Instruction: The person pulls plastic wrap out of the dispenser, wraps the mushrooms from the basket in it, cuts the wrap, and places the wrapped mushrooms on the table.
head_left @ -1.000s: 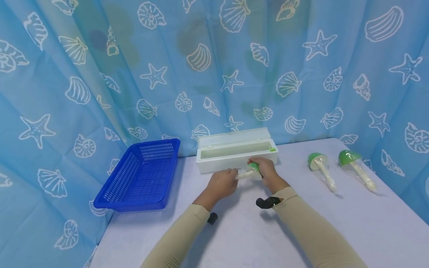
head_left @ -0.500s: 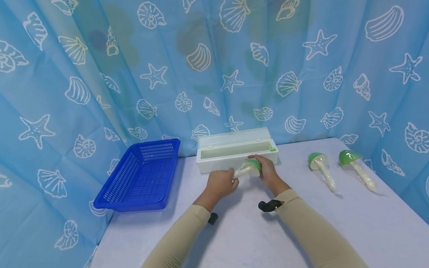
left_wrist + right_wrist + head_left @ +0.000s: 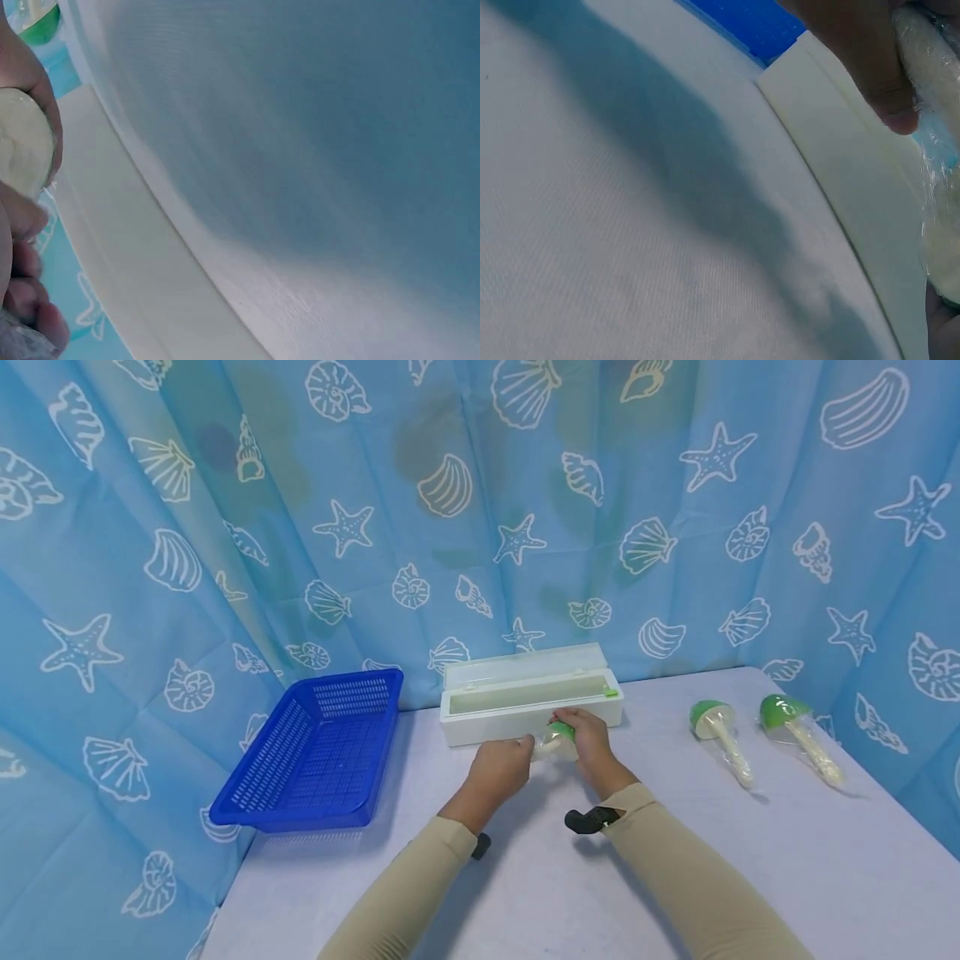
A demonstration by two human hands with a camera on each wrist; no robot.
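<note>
My left hand (image 3: 501,768) grips the pale stem of a green-capped mushroom (image 3: 558,742) in clear plastic wrap. From the right, my right hand (image 3: 590,748) holds the cap, fingers round its far side. The mushroom is above the table, just in front of an open white box (image 3: 495,725). In the left wrist view, the cap's pale underside (image 3: 22,142) shows between both hands. Clear wrap (image 3: 934,172) stretches along the stem in the right wrist view, beside my left thumb. Most of the stem is hidden by my left hand.
A blue perforated basket (image 3: 367,777) stands at the left of the white table. Two more wrapped green-capped mushrooms, one nearer (image 3: 722,739) and one farther right (image 3: 798,739), lie on the right. The box's raised lid (image 3: 525,666) leans toward a shell-patterned curtain (image 3: 480,527).
My right hand lay flatter behind the cap half a second ago and now curls round it. The mushroom and both hands have shifted slightly, the cap a little left. The other objects stay put.
</note>
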